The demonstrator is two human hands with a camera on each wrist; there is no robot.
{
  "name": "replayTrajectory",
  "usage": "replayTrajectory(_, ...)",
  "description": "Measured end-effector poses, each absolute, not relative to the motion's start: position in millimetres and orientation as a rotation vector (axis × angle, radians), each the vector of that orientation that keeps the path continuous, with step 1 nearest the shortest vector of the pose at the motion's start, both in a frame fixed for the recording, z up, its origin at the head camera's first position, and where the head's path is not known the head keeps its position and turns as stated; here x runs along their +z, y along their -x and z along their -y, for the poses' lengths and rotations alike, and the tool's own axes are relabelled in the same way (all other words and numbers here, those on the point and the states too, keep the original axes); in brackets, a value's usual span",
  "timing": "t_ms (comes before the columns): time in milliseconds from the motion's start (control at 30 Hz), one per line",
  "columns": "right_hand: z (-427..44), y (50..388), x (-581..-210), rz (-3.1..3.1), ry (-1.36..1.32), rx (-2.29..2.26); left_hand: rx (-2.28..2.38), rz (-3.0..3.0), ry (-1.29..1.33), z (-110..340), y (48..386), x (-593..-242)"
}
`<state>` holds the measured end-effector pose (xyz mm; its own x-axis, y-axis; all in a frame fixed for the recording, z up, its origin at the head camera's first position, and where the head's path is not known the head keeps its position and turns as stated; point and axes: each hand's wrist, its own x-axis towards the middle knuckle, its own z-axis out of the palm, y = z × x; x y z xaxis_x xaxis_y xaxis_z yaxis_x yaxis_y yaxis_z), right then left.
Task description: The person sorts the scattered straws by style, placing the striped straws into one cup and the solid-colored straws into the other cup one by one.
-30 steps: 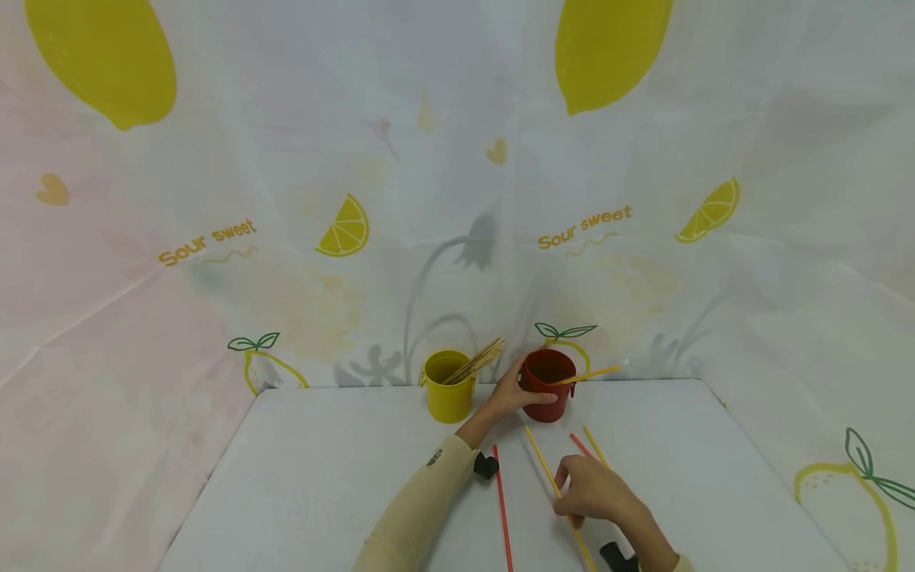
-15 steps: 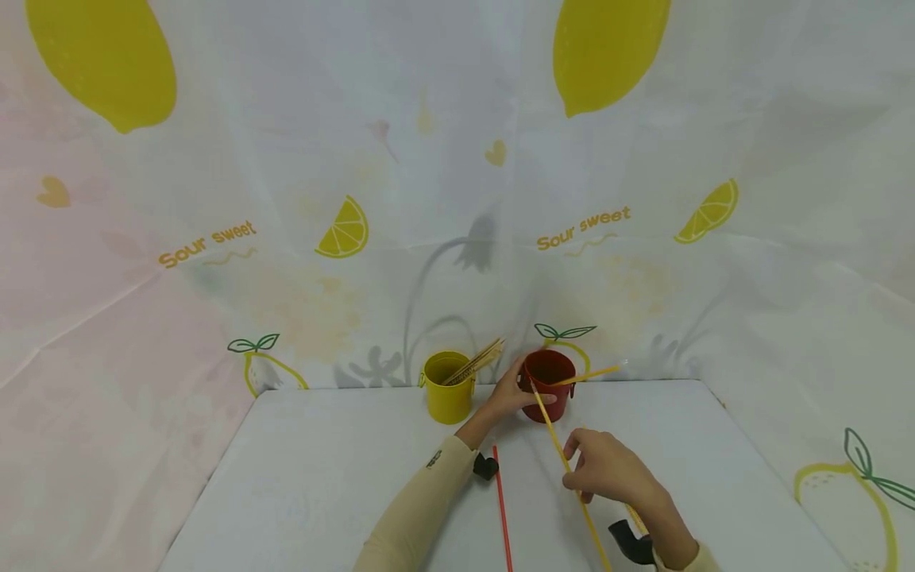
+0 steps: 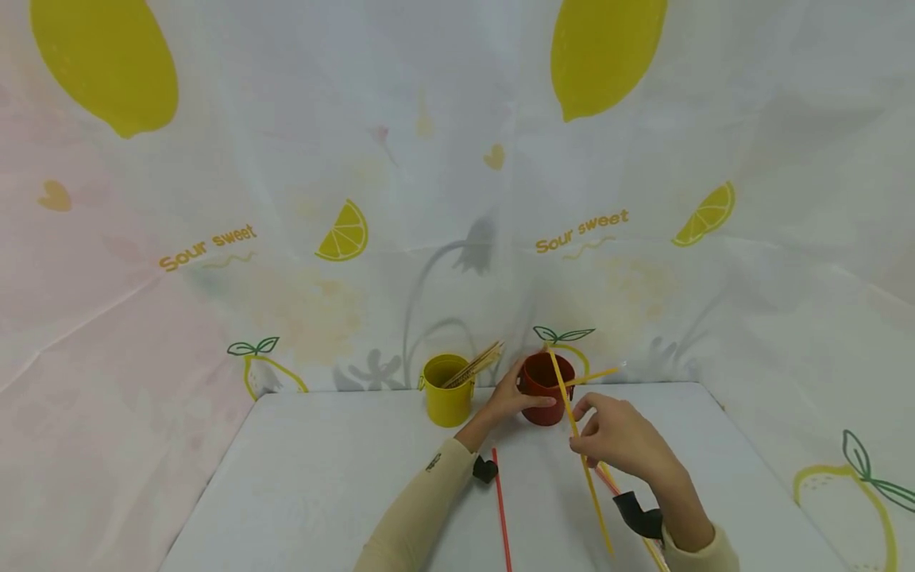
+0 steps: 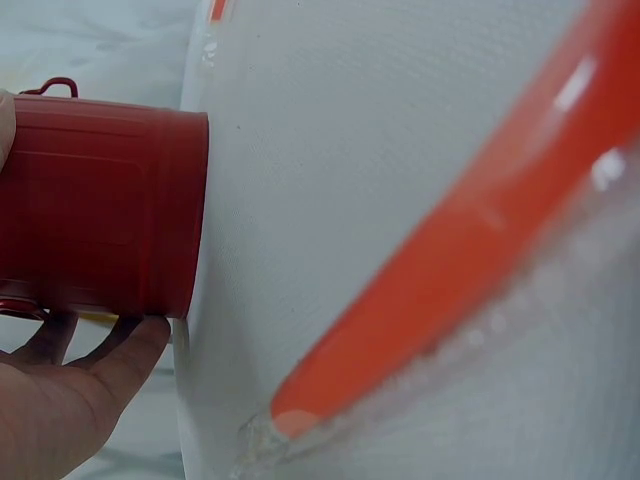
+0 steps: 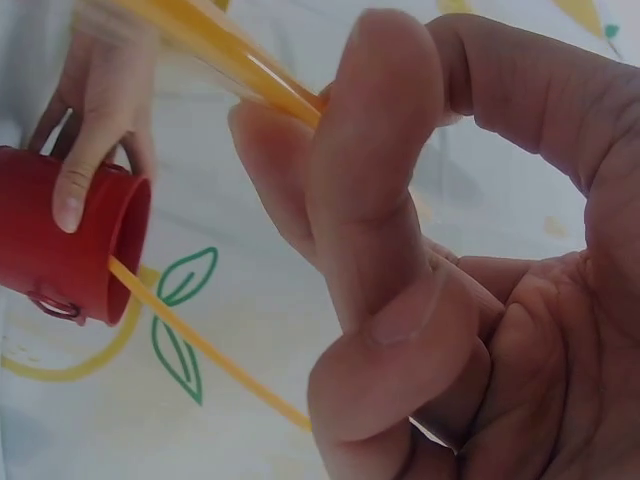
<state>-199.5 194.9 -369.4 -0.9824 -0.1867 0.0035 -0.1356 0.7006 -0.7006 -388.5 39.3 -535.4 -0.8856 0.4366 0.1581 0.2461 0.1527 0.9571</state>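
Observation:
My left hand [image 3: 509,397] holds a small red bucket [image 4: 100,210] near the back of the table, fingers and thumb around its side. A yellow straw [image 5: 210,345] in a clear wrapper leans out of the bucket's mouth to the right. My right hand [image 3: 629,445] pinches another yellow straw [image 3: 599,508] between thumb and fingers. Tilted, its upper end stands in front of the bucket's opening in the head view. A red wrapped straw [image 3: 502,508] lies on the table below my left wrist, large in the left wrist view.
To the left of the red bucket stands a yellow bucket [image 3: 449,409] with several thin pale sticks [image 3: 479,365] in it. More straws, one red [image 3: 606,479] and one yellow [image 3: 654,554], lie partly hidden under my right wrist. A lemon-print cloth hangs behind the white table [image 3: 322,477].
My right hand has lifted the yellow straw off the table and carried it forward and slightly right, up to the red bucket. The left hand has stayed on the bucket.

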Motion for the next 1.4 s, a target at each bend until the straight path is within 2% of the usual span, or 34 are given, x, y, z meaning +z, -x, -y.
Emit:
replayTrajectory(500, -198, 218, -349, -3.156, 0.194, -1.302, 1.836, -2.249, -0.699, -40, 390, -538)
replayTrajectory(900, -198, 241, -369, -3.392, 0.032, -1.639, 1.833, -2.267, -0.646, -41, 389, -537)
replayTrajectory(1133, -195, 250, -381, -3.52, 0.082, -1.835, 1.818, -2.275, -0.646, -40, 388, -534)
replayTrajectory(1400, -191, 259, -397, -3.662, 0.06, -1.793, 1.837, -2.266, -0.667, -41, 387, -534)
